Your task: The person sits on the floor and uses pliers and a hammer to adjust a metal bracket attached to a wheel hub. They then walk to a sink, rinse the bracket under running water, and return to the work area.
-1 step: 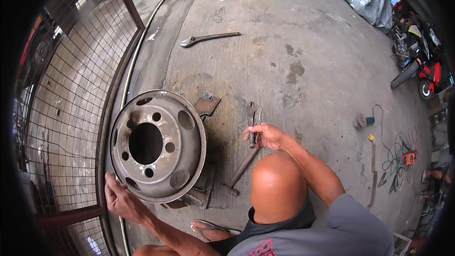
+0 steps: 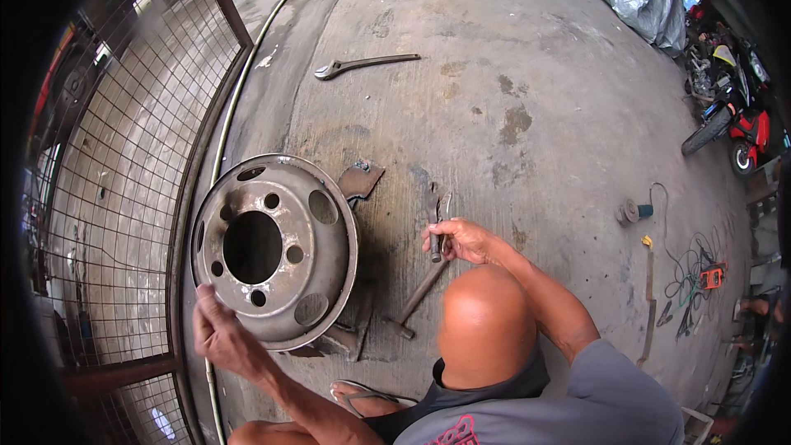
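Note:
A bare steel wheel rim, with a large center hole and smaller holes around it, lies face up to my left. My left hand is at its lower left edge, fingers apart and slightly blurred, holding nothing; I cannot tell whether it touches the metal. My right hand is closed around a dark metal hand tool that looks like pliers, its narrow ends pointing away from me. Just below that hand, a hammer rests on the concrete, its head near the rim. A rusty metal plate juts out beyond the rim.
An adjustable wrench lies farther out on the concrete floor. A wire mesh fence and a long hose run along the left. To the right are an angle grinder, tangled cables with an orange box, and motorcycles.
My left hand has moved up and slightly right along the rim's edge. My right hand keeps hold of the pliers, which have turned slightly. The rim looks almost unmoved.

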Demonstrator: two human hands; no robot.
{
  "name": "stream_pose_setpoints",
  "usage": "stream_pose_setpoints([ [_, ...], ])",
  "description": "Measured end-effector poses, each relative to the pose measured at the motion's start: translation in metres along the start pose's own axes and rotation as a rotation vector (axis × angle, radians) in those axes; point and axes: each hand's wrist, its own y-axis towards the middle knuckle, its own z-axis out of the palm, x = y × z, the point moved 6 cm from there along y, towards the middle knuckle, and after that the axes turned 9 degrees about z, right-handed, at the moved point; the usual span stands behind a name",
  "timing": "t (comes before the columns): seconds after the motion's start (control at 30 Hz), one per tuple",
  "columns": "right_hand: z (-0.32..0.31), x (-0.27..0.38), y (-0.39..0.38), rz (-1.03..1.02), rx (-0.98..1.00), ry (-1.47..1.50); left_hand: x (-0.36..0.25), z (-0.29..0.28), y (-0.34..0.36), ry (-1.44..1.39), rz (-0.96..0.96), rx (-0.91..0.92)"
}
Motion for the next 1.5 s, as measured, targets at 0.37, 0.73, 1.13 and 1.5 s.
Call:
stream_pose_setpoints([
  [0.37,0.004,-0.014,0.062,0.080,0.101,-0.584,0.104,0.208,-0.267,-0.458,-0.798,1.261],
  [0.73,0.027,0.027,0.090,0.179,0.140,-0.786,0.116,0.224,-0.263,-0.654,-0.891,1.087],
  [1.13,0.024,0.051,0.073,0.054,-0.023,-1.028,0.113,0.244,-0.257,-0.274,-0.566,1.180],
  [1.5,-0.003,0.018,0.036,0.249,0.490,0.104,0.092,0.246,-0.277,-0.230,-0.298,1.315],
])
